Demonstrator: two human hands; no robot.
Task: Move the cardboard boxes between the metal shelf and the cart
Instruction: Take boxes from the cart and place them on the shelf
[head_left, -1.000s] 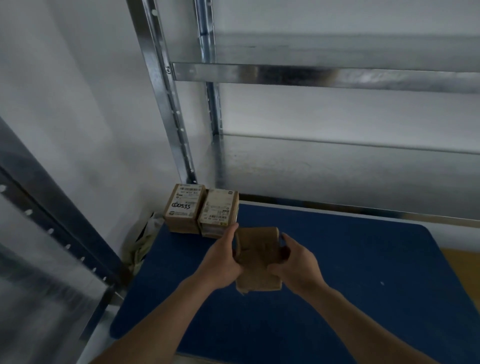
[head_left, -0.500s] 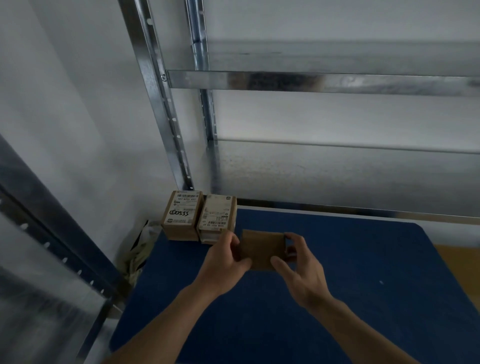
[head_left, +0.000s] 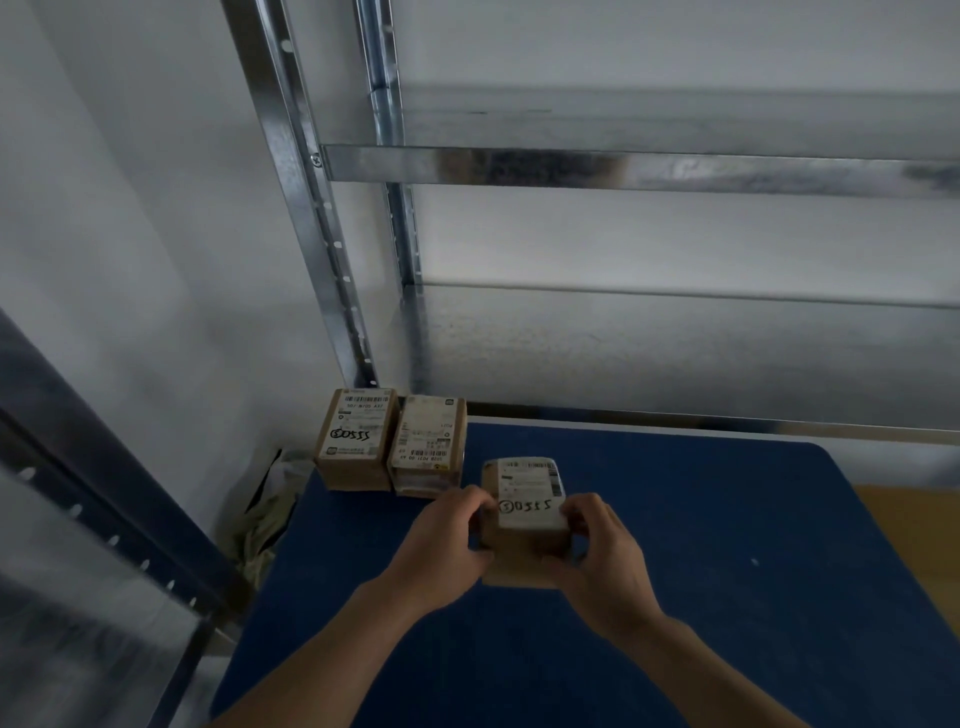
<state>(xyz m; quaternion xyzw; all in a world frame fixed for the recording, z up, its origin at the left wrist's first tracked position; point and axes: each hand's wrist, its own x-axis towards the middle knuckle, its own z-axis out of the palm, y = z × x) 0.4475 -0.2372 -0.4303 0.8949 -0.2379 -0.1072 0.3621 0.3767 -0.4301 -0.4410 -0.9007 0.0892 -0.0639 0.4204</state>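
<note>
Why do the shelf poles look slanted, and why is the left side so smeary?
Head view: the wide lens likely tilts the shelf posts. Head view: the dark rail at the left edge is smeared by blur. Head view: the box, held by the left hand and right hand, is sharp enough to show its scribble. Head view: the shelf lip has patchy glare.

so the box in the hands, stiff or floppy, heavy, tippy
Probably stiff: the box shows square edges under the left hand and right hand. Likely light: the grip looks relaxed. Flat-faced, so unlikely to roll or tip.
</note>
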